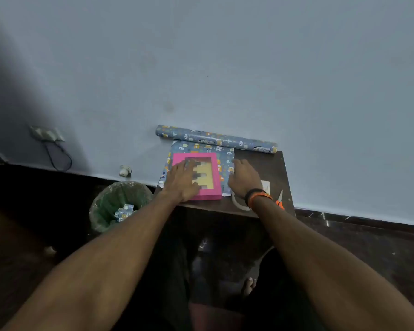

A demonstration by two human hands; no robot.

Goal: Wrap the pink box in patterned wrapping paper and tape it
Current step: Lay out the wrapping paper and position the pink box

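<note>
Pressing my left hand (182,181) flat on the pink windowed cardboard box (196,176), my right hand (244,179) rests spread on the flat patterned blue wrapping sheet (201,147); folding and taping remain undone.

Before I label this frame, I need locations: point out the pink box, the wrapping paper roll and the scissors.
pink box (215,174): head view, on its right pink border.
wrapping paper roll (215,138): head view, mid-length of the tube.
scissors (280,203): head view, on the orange handle.
</note>
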